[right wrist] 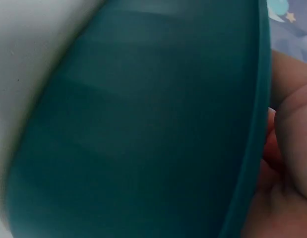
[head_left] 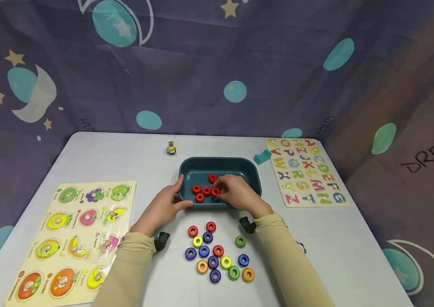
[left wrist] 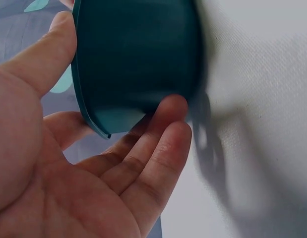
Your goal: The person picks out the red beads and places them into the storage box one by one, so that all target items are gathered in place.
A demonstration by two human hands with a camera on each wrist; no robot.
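Note:
A dark teal dish (head_left: 253, 175) stands mid-table with several red rings (head_left: 196, 189) inside. At its near left corner, my left hand (head_left: 163, 209) holds the dish, thumb along the front and forefinger at the left rim. The left wrist view shows that thumb (left wrist: 56, 49) at the rim and other fingers (left wrist: 163, 153) against the outer wall. Reaching over the near rim, my right hand (head_left: 236, 192) pinches a red ring (head_left: 215, 192) low in the dish. In the right wrist view, the dish wall (right wrist: 138, 119) hides most of this hand; a bit of red shows behind the fingers.
Several coloured rings (head_left: 213, 262) lie loose between the forearms. A fruit puzzle board (head_left: 63, 243) is at left, a letter puzzle board (head_left: 305, 172) at back right. A teal block (head_left: 262, 157) and a small figurine (head_left: 171, 148) sit behind, near the dish.

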